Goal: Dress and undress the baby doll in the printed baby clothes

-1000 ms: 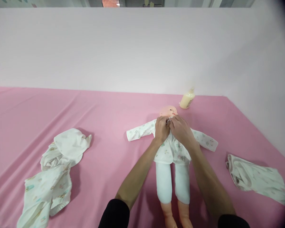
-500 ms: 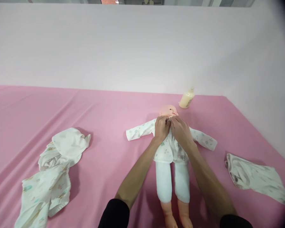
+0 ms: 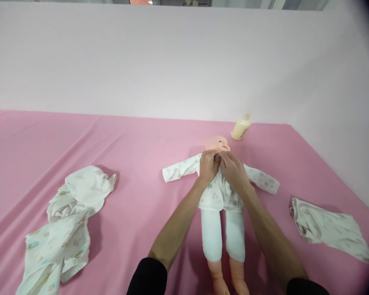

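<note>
A baby doll (image 3: 219, 143) lies on its back, its feet toward me. It wears a white printed baby shirt (image 3: 211, 196) with long sleeves spread to both sides, and its legs are white down to the bare lower part. At the neck, my left hand (image 3: 209, 166) pinches the collar edge of the shirt. My right hand (image 3: 233, 170) is closed on the collar right beside it, the fingertips of both hands almost touching. The fingers cover the fastening, so what exactly they pinch there is hidden.
Crumpled printed baby clothes (image 3: 64, 229) lie at the left. A folded white printed cloth (image 3: 329, 229) rests at the right. Beyond the doll's head stands a pale yellow pump bottle (image 3: 240, 128). The pink sheet (image 3: 135, 164) meets a white wall (image 3: 160, 61) behind and at right.
Both hands stay at the collar, with only slight finger movement. The whole view has shifted a little; the doll and the clothes lie as before.
</note>
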Motion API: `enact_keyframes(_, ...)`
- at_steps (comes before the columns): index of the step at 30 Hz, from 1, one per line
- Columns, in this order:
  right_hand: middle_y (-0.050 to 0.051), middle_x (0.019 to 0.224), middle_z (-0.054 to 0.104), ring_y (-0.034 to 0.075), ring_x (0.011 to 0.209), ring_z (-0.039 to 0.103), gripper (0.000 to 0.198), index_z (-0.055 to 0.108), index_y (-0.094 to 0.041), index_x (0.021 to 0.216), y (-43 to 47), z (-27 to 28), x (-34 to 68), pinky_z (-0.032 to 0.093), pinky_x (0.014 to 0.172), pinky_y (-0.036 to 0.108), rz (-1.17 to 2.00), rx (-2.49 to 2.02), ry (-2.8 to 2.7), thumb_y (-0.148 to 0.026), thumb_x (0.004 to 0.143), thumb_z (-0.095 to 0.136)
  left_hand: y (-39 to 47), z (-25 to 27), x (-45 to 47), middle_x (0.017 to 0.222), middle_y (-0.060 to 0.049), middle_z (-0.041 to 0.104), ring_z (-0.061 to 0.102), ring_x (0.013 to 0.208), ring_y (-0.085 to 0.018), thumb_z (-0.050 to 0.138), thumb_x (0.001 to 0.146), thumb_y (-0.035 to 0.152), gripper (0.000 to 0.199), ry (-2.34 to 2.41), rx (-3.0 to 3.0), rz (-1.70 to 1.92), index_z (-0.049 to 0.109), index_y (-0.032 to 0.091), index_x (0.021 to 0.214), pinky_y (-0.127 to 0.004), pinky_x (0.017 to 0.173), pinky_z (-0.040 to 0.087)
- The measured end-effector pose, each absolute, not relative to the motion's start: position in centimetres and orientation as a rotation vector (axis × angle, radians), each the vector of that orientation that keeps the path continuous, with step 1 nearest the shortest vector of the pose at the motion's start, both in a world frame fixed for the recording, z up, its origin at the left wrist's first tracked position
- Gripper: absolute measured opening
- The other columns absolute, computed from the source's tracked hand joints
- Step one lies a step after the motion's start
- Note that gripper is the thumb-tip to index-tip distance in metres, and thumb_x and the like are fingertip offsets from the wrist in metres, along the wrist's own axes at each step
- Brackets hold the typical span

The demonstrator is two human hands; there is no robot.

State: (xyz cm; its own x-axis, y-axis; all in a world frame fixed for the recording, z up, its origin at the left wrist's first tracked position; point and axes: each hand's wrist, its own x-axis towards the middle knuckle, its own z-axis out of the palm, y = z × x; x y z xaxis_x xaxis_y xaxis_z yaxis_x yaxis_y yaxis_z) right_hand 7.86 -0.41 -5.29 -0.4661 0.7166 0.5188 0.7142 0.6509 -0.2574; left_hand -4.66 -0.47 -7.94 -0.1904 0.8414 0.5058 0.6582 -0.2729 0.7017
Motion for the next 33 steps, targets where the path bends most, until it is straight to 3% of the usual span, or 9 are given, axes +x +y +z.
enact_keyframes(9,0.013,0.123,0.066,0.026,0.11,0.063,0.037,0.068,-0.016,0.119,0.2,-6.9,7.8,0.051,0.098,0.041,0.138,-0.97,-2.119,-0.017,0.097,0.038,-0.9,-6.9,-4.7,0.073,-0.004,0.065,0.052,0.076,-0.018,0.055,0.089,0.017,0.029,1.764,1.674,1.445,0.051,0.019,0.061,-0.03,0.07,0.037)
enact_keyframes(15,0.013,0.125,0.066,0.026,0.114,0.064,0.037,0.073,-0.016,0.115,-0.2,-6.9,7.7,0.05,0.103,0.043,0.299,-1.012,-2.014,-0.02,0.094,0.043,-1.1,-6.1,-4.6,0.074,-0.003,0.068,0.054,0.08,-0.018,0.055,0.089,0.02,0.024,1.776,1.573,1.42,0.061,0.019,0.065,-0.029,0.071,0.037)
enact_keyframes(23,0.009,0.125,0.069,0.023,0.119,0.064,0.036,0.076,-0.02,0.113,-0.2,-6.2,8.1,0.047,0.109,0.041,0.504,-0.987,-1.928,-0.02,0.091,0.048,-1.0,-5.6,-4.7,0.067,-0.001,0.064,0.055,0.068,-0.014,0.055,0.085,0.02,0.019,1.665,1.366,1.308,0.066,0.017,0.07,-0.026,0.068,0.037)
enact_keyframes(28,0.006,0.126,0.069,0.023,0.121,0.063,0.04,0.076,-0.021,0.114,-0.5,-5.7,8.4,0.046,0.111,0.041,0.574,-1.033,-1.931,-0.016,0.087,0.047,-1.0,-5.2,-5.3,0.06,0.002,0.053,0.043,0.056,-0.009,0.056,0.079,0.019,0.013,1.361,1.131,1.288,0.063,0.014,0.069,-0.022,0.055,0.029)
enact_keyframes(33,0.004,0.131,0.066,0.023,0.128,0.058,0.046,0.075,-0.022,0.117,-0.8,-4.7,8.8,0.042,0.114,0.041,0.675,-1.088,-1.976,-0.012,0.084,0.043,-1.7,-3.7,-6.0,0.052,0.004,0.041,0.032,0.049,-0.007,0.059,0.08,0.026,0.021,1.239,0.925,1.22,0.056,0.015,0.062,-0.022,0.049,0.023)
